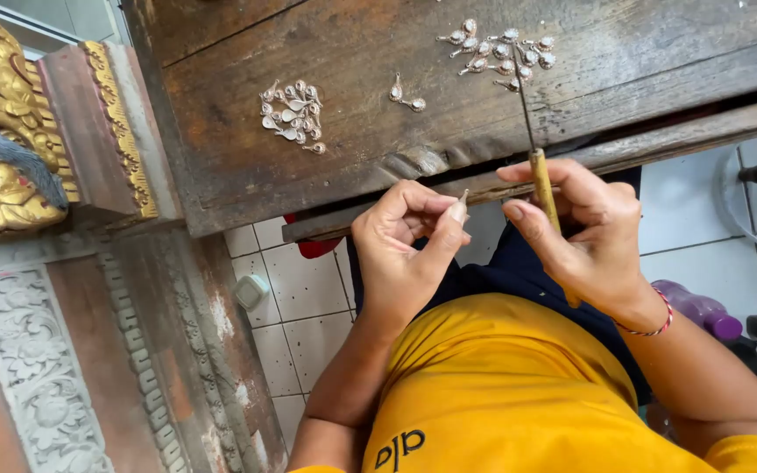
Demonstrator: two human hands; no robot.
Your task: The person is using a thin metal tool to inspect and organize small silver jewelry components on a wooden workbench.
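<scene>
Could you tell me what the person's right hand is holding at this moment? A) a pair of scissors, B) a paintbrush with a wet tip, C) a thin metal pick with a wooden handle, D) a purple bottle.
C: the right hand grips a wooden-handled pick whose thin metal shaft points up toward the far cluster of small silver pieces on the wooden bench.

shirt [519, 394]: bright yellow, short sleeves, dark lettering low on the front
trousers [519, 267]: dark navy, showing at the lap beyond the shirt's edge
wristband [650, 326]: thin red and white cord around the right wrist
forearms: bare, no sleeves reaching them
</scene>
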